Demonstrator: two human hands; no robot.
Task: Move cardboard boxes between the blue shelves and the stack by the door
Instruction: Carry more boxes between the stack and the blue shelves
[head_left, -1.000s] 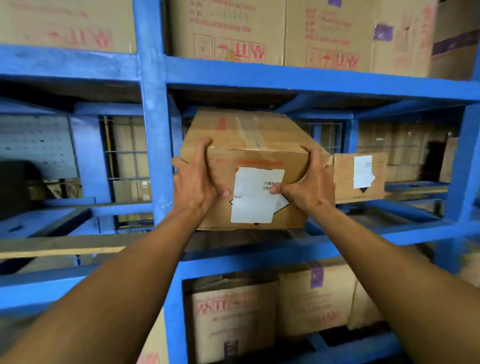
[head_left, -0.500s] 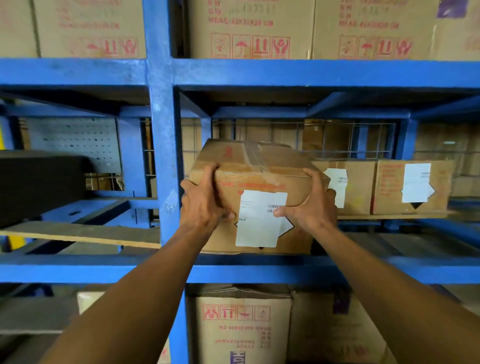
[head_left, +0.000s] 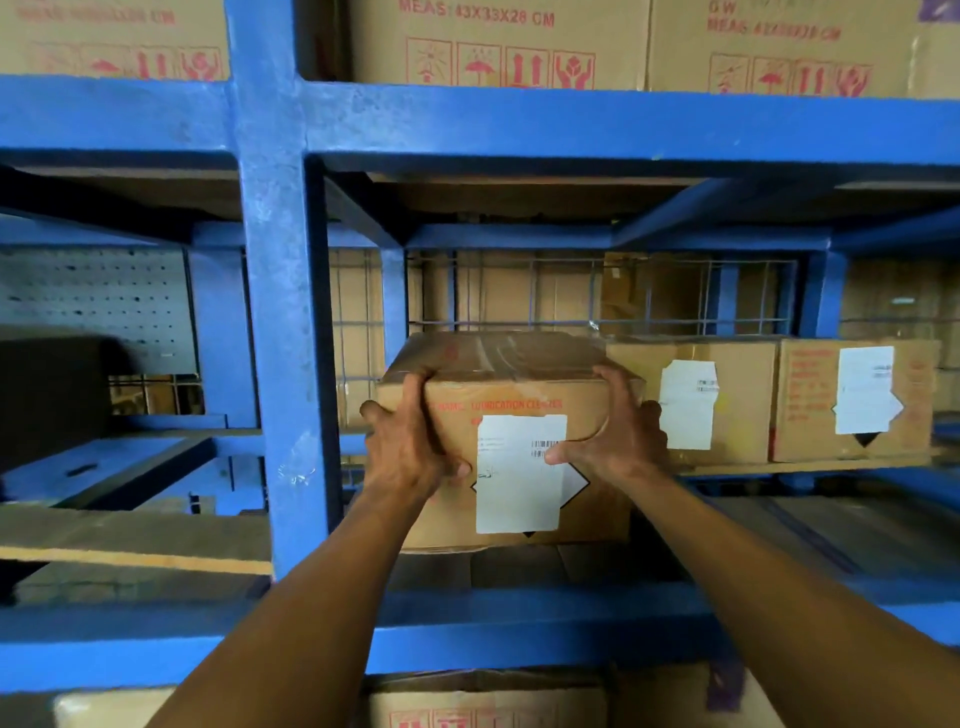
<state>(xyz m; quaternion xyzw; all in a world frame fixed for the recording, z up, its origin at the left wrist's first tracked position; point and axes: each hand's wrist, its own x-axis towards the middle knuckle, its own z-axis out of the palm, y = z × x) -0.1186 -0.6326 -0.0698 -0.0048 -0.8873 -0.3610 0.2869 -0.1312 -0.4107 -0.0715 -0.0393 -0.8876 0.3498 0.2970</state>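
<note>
— Since a second ago the lubrication-cleaner box (head_left: 511, 457) has gone farther into the blue shelf (head_left: 519, 639); it sits deeper and lower in the bay, and its bottom edge now looks to rest on the shelf boards.

— Why are the hands set that way?

— Left hand (head_left: 408, 449) wraps the near left corner, right hand (head_left: 613, 436) the near right corner. Fingers (head_left: 610, 387) of both curl over the top edge, thumbs press on the front face beside the white label (head_left: 519, 473). Both are clenched on the box, so neither has let go. A grip at the two front corners lets the person push it back and steer it square.

— And why that spot?

— It goes just right of the blue upright post (head_left: 275, 312), in line with two labelled boxes (head_left: 857, 400) standing farther right on the same level. My guess is that it is meant to join that row, label facing out. It stands nearer than they do, so a further push seems likely.

— Any risk?

— A corner could catch on the neighbouring box (head_left: 691, 405), which the right hand is very near. Whether the hand touches it, I cannot tell.
</note>
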